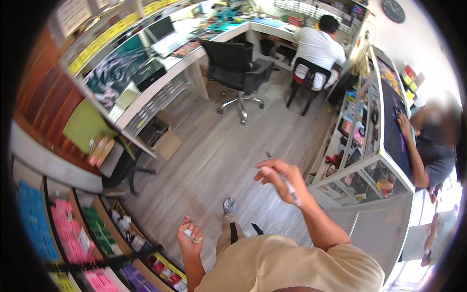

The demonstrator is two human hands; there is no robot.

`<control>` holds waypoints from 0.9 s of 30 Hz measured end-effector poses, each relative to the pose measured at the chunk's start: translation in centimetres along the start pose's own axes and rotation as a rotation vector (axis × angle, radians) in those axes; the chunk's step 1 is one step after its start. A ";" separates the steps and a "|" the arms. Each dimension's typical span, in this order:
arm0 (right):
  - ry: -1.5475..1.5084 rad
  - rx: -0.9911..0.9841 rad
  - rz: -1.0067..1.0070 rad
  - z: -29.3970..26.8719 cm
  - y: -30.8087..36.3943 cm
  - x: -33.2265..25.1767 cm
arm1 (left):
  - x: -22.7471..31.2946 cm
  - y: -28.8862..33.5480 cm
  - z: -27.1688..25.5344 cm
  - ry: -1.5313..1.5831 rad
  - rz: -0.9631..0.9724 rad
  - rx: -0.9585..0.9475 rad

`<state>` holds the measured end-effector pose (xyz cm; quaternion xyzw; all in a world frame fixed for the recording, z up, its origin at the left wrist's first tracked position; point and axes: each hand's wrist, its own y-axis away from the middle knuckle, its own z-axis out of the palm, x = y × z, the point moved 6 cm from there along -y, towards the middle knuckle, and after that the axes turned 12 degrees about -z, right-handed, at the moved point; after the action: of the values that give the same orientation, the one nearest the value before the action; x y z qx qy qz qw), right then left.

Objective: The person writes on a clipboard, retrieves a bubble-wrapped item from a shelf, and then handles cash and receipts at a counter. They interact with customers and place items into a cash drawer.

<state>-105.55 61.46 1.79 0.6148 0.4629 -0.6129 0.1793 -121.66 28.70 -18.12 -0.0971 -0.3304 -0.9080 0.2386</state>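
Note:
My right hand (pixel 282 178) is raised in front of me, above the floor, with its fingers curled. A slim white pen (pixel 293 192) lies across it: the pale barrel shows by the wrist and a dark end sticks out past the fingers. Lower and to the left, my left hand (pixel 190 236) is closed with the palm side up. A small pale, greenish folded piece (pixel 193 237) shows between its fingers and palm; its kind is too small to make out. Neither hand touches any furniture.
A shelf rack (pixel 92 257) with coloured packets stands at lower left. Ahead are a black office chair (pixel 233 63), a green-backed chair (pixel 90 127) and a long desk (pixel 146 97). To the right, a person (pixel 430 155) leans on a glass display counter (pixel 360 182). Another person (pixel 318 46) sits at the back.

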 end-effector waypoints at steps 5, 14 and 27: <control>0.159 -0.050 0.207 0.7 -5.8 7.0 | 4.4 -13.9 11.8 -0.259 -0.156 0.019; 0.161 0.282 0.387 -12.5 -13.5 18.0 | 9.4 -38.6 35.1 -0.742 -0.114 -0.148; 0.665 0.492 0.430 -43.9 -28.4 28.2 | -10.5 -61.6 55.0 -0.968 -0.437 -0.248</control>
<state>-107.23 120.35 -6.19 0.8842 0.1982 -0.4230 -0.0070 -142.17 109.27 -13.77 -0.4607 -0.3053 -0.8201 -0.1483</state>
